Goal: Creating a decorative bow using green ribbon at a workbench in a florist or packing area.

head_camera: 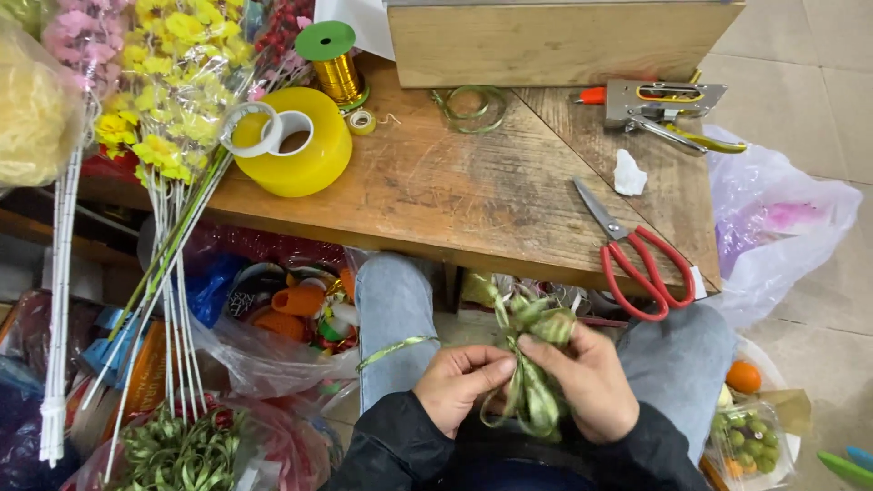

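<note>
The person is seated, with both forearms in dark sleeves brought together low over the lap, between knees in blue jeans [393,314].

The left hand [459,382] is held palm inward. Its fingers are curled narrow, and the thumb and forefinger pinch the centre of a green ribbon bow [535,359].

The right hand [591,382] faces the left hand. Its fingers are also curled and close on the same bow from the other side. The fingertips of the two hands meet at the knot.

The bow is held in the air above the lap, in front of the near edge of the wooden table [455,191]. Loops stand up above the fingers and further loops hang below them. One loose ribbon tail [396,350] runs to the left across the person's left knee.

On the table, well apart from the hands:
- red-handled scissors [637,255], jaws partly open, near the right edge;
- a staple gun [664,105] at the far right;
- a yellow tape roll [305,150] at the left;
- a gold ribbon spool [336,68] behind the tape roll.

Artificial flowers [173,91] on long stems lean at the left.
</note>
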